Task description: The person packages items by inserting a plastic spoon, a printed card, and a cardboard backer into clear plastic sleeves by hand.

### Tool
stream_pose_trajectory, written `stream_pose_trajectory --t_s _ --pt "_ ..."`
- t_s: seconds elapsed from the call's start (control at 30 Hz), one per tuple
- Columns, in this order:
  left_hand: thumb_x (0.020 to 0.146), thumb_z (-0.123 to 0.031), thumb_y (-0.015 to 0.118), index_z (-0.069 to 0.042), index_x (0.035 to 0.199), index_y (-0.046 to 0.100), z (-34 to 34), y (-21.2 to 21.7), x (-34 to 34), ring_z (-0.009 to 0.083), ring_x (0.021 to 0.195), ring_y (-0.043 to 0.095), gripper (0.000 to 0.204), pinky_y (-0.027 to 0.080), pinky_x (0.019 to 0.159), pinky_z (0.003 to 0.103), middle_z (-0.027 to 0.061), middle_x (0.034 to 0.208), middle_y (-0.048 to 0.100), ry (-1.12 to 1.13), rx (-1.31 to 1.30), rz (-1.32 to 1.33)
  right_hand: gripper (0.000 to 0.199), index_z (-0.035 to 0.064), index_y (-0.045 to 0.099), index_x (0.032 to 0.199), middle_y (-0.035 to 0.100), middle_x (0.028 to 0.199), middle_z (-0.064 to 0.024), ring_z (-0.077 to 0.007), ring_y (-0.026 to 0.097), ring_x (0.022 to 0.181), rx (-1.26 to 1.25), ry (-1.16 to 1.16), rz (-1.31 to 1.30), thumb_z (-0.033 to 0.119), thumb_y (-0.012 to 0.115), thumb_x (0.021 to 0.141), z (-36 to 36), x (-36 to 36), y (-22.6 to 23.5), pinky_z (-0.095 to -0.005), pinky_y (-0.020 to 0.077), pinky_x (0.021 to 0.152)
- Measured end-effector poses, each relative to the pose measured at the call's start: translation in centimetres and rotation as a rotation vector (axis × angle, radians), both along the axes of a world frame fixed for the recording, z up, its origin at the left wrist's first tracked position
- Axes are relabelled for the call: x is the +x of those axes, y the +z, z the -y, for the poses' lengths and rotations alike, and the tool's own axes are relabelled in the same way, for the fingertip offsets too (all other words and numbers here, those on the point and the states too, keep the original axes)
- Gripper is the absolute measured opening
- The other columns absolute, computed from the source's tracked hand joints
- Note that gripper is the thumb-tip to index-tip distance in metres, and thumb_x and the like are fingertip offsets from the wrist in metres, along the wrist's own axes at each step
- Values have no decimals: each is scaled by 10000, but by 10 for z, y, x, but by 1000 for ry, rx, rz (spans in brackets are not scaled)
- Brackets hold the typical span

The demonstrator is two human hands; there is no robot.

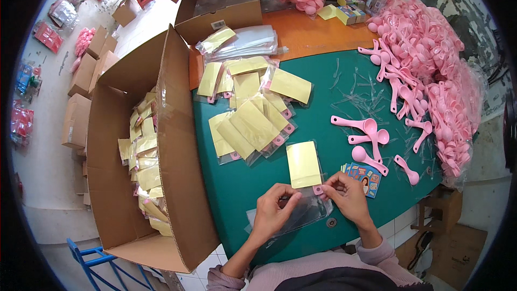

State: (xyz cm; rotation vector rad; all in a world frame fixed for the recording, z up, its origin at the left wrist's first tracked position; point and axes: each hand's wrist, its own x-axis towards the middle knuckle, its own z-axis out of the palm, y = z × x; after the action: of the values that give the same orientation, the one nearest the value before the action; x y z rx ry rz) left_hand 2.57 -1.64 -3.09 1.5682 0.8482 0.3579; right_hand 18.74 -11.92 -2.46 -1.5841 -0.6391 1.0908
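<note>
At the table's near edge, a clear plastic bag with a yellow card (302, 165) inside lies between my hands. The end of a pink spoon handle (318, 189) shows at its lower right corner. My left hand (276, 208) is closed, thumb against fingers, at the bag's lower left edge. My right hand (349, 198) pinches the bag at the corner by the spoon handle. Clear empty bags (301, 213) lie flat beneath both hands. Just beyond my right hand is a small stack of printed colour cards (364, 180), with loose pink spoons (370, 127) farther off.
Several packed bags with yellow cards (253, 124) are piled left of centre. A tall open carton (180, 156) at the left holds more. Heaped pink spoons (425, 48) fill the right side. Plastic strips (362, 94) litter the green table (328, 89). Clear bags (242, 43) lie behind.
</note>
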Motion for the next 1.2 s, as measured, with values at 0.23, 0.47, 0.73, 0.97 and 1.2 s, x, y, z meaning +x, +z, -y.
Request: stream_pose_trajectory --t_s 0.23,0.47,0.73,0.97,1.2 --pt "858 -79 575 10 1053 500 4 7 8 72 710 561 227 466 571 192 62 798 570 209 -131 111 144 -12 453 873 606 730 -91 -115 629 634 -13 -50 81 21 587 832 -2 -7 -1 -198 496 545" --pt "853 -64 572 14 996 513 2 -1 1 84 698 578 173 473 546 212 65 882 589 154 -90 28 193 -26 512 1015 606 768 -81 -116 622 634 -33 -14 86 -17 560 828 -1 -13 10 -197 498 578" --pt "854 -44 555 -11 1221 486 -22 48 8 101 790 562 375 476 599 235 71 1038 576 76 156 157 306 -20 546 1128 629 928 -131 -180 622 809 269 -86 504 41 575 830 -3 -9 26 -281 504 678" --pt "770 -38 613 6 1096 493 -26 25 0 285 842 552 350 464 714 368 144 989 523 8 652 -104 224 22 576 985 567 935 -126 -295 537 935 -187 -165 1008 33 592 762 22 49 35 -362 427 814" --pt "746 -44 634 -10 1090 509 -3 -1 3 241 795 544 367 458 693 355 101 837 507 -79 461 -129 239 40 581 965 560 924 -102 -286 501 926 -368 -50 1222 50 612 728 51 72 19 -389 360 845"
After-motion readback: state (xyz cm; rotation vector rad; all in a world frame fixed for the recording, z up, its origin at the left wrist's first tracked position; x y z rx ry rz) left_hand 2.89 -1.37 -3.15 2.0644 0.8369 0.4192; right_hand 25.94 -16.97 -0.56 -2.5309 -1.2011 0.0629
